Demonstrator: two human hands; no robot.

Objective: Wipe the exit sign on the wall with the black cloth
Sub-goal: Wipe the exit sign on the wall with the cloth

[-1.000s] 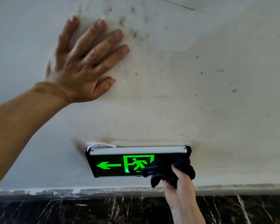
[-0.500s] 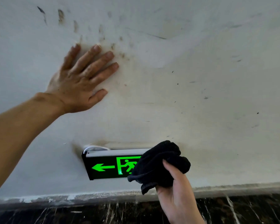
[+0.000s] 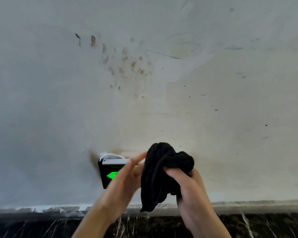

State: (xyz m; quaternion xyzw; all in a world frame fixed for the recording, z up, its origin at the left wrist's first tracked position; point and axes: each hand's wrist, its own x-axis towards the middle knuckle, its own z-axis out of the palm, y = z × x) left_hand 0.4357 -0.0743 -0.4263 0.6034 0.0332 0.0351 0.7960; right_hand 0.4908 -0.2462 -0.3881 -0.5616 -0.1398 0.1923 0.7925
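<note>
Head view: right hand [image 3: 187, 184] clenches bunched black cloth [image 3: 162, 172]; blurred left hand [image 3: 126, 179] spread.

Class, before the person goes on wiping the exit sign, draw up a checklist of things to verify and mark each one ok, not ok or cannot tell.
1. Black cloth gripped in right hand: ok.
2. Cloth against the exit sign: not ok; it hangs bunched in front of it.
3. Sign face in clear view: not ok; left hand and cloth hide most of it.
4. Left hand free: ok; fingers open, blurred beside the cloth.
5. Sign lit: ok; green arrow glows.
6. Sign already clean: cannot tell.
</note>
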